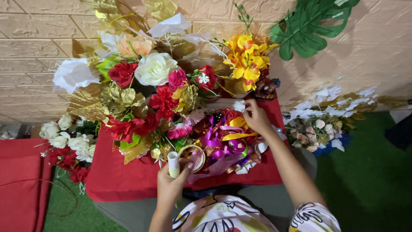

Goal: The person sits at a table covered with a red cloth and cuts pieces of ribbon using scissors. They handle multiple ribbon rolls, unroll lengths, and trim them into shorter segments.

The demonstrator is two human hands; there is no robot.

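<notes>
- The left hand (171,182) is closed around a small pale roll (173,164), held upright at the near edge of the red cloth-covered table (112,180), with 1 round ribbon spool (192,155) just beside its thumb.
- The right hand (256,117) reaches farther back, its fingertips pinching the end of a white strip (229,104) that runs leftward into the flower arrangement (146,86).
- Judging by this, the step in hand is drawing out or fixing the strip at the bouquet; the next move seems to call for keeping it taut between the 2 hands without snagging petals.
- A tangle of coloured ribbons (223,139) lies between the hands, so low travel there is crowded.
- Open room is thin: flowers fill the left, the brick wall (360,56) is close behind, and a small bouquet (315,133) sits just right of the table; the near red edge offers the freest space.
</notes>
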